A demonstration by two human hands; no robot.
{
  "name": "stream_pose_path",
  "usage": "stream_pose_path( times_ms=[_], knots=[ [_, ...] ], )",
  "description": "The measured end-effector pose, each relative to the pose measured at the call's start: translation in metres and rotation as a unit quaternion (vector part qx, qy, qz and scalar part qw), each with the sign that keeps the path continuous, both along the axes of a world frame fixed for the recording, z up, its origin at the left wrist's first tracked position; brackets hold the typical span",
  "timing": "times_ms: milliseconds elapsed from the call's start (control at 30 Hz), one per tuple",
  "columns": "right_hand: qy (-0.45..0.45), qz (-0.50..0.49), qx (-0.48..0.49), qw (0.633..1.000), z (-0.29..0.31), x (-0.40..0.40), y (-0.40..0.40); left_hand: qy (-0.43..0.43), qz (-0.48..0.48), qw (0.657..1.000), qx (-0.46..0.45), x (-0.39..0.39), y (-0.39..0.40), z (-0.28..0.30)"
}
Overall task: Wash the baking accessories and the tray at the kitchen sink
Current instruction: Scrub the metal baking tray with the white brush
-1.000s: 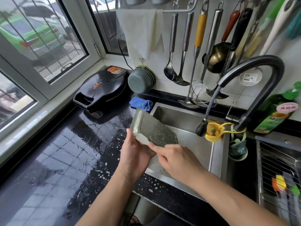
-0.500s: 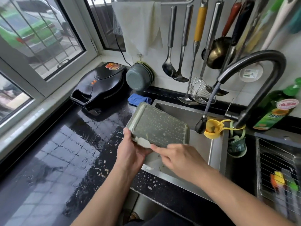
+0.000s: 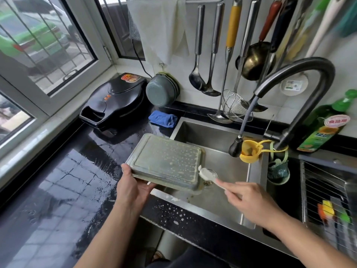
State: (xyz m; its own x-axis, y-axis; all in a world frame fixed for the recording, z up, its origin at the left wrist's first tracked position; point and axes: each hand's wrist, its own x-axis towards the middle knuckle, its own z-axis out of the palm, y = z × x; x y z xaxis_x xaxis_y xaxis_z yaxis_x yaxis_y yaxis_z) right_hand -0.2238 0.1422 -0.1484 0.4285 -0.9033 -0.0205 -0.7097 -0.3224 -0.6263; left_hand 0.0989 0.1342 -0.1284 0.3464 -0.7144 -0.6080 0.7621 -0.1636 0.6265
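The left hand (image 3: 133, 187) grips the tray (image 3: 166, 161) upside down over the sink (image 3: 222, 200), so its base faces the brush (image 3: 207, 175) pinched in the right hand's (image 3: 249, 202) curled fingers.

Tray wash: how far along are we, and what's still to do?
Mid-scrub. The left hand holds the tray bottom-up over the sink; its underside is dotted with suds and still looks grimy. The right hand holds a small brush at the tray's right edge. No water shows at the tap, so rinsing remains. No other baking accessories are recognisable in view, so their state can't be judged.
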Motion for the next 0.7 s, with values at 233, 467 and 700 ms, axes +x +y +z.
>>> stream_pose_path(
  times_ms=[233, 467, 700],
  knots=[
    [-0.037, -0.169, 0.133, 0.976, -0.006, 0.029, -0.014, 0.015, -0.005, 1.0, -0.008, -0.012, 0.011, -0.009],
    [0.012, -0.162, 0.164, 0.973, 0.017, 0.057, 0.032, 0.017, 0.046, 0.998, -0.029, -0.017, 0.012, -0.007],
    [0.005, -0.238, 0.149, 0.96, 0.009, 0.047, -0.054, -0.017, -0.026, 0.999, -0.01, -0.035, 0.026, -0.008]
  ],
)
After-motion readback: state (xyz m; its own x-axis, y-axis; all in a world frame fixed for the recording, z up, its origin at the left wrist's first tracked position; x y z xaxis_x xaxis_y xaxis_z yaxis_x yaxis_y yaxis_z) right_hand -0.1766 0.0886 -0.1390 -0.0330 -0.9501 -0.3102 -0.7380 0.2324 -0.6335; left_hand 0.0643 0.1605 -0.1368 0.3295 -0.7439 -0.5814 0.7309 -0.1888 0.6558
